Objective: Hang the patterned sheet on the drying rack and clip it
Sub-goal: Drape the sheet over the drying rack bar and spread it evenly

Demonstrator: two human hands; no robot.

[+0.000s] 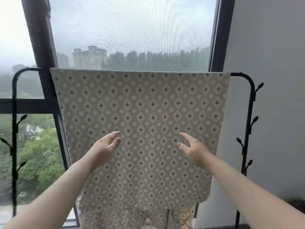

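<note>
The patterned sheet, beige with white diamonds and dots, hangs folded over the top bar of the black metal drying rack and covers most of the bar's width. Its front layer ends near the bottom of the view, and a longer back layer shows below it. My left hand and my right hand are both raised in front of the sheet's middle, fingers apart, palms facing each other, holding nothing. No clip is in view.
The rack stands in front of a large dark-framed window with a mesh screen. Leaf-shaped hooks stick out from the rack's side posts. A grey wall is on the right. A dark object sits at the lower right.
</note>
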